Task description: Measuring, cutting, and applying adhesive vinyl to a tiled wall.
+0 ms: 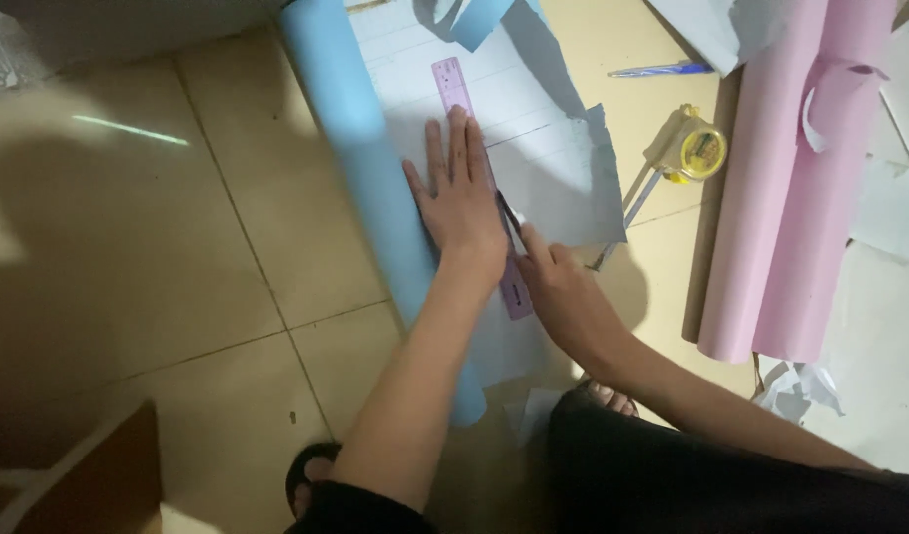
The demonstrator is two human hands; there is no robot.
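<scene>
Left hand [461,203]: my fingers spread flat, pressing the long purple plastic ruler [480,178] onto pale blue paper sheet [548,168].
Right hand [563,292]: my fingers closed around a thin dark cutting blade [510,216] at the ruler's edge.

Purple ruler [464,148] flat on pale blue sheet [543,168]

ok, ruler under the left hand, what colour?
Pink-purple, translucent ruler, seen in the head view, pinned by the left hand.

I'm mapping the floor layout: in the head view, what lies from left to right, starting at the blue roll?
blue paper roll → left hand on the purple ruler → right hand → yellow tape measure → pink paper rolls
</scene>
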